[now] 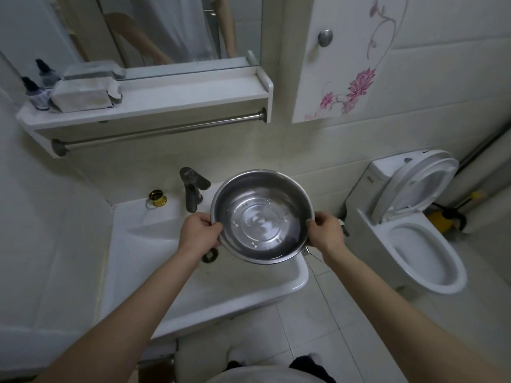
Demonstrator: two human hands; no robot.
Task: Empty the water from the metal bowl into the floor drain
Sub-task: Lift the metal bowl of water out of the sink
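I hold the metal bowl [262,217] over the sink [166,286], left hand [200,230] and right hand [326,230] pinching opposite rims. Shallow water sloshes; slick steel probably needs level carrying.

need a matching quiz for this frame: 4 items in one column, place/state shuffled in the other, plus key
Things:
1. metal bowl
2. toilet lid
3. faucet
4. tissue box

Places or states:
a. raised upright
b. on the shelf below the mirror
c. gripped at the rim by the left hand and right hand
d. standing on the back ledge of the sink

Pairs: 1-c, 2-a, 3-d, 4-b.
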